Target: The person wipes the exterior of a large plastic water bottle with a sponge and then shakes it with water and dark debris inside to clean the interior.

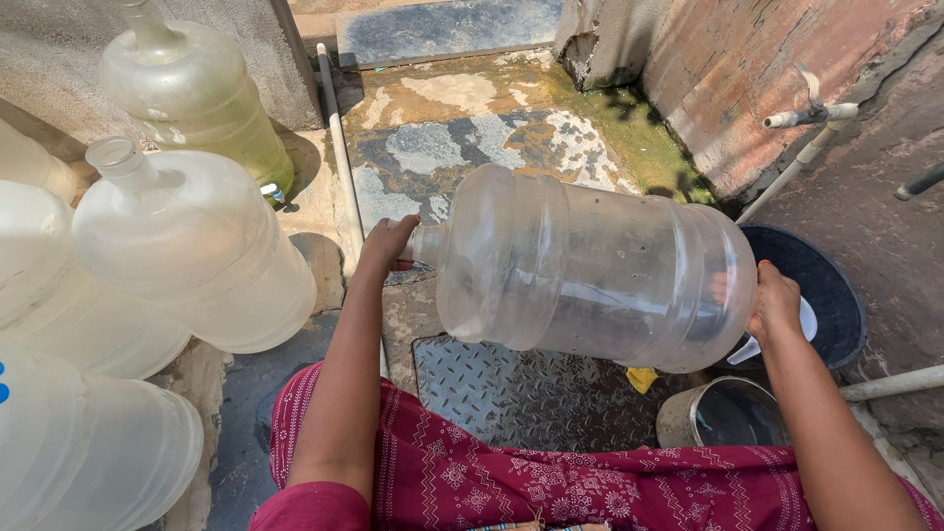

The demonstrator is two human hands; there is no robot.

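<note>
I hold a large clear plastic water jug [590, 270] sideways in front of me, above a metal tread plate [521, 393]. My left hand [385, 246] grips the jug's narrow neck on the left. My right hand [774, 300] presses flat against the jug's base on the right. The jug looks empty, with droplets and specks on its wall.
Several more big clear jugs [192, 246] stand at the left. A black tub [826, 285] with a white scoop and a steel bucket [723, 413] sit at the right under a white pipe tap [811, 116] on the brick wall. The ground is wet, mossy concrete.
</note>
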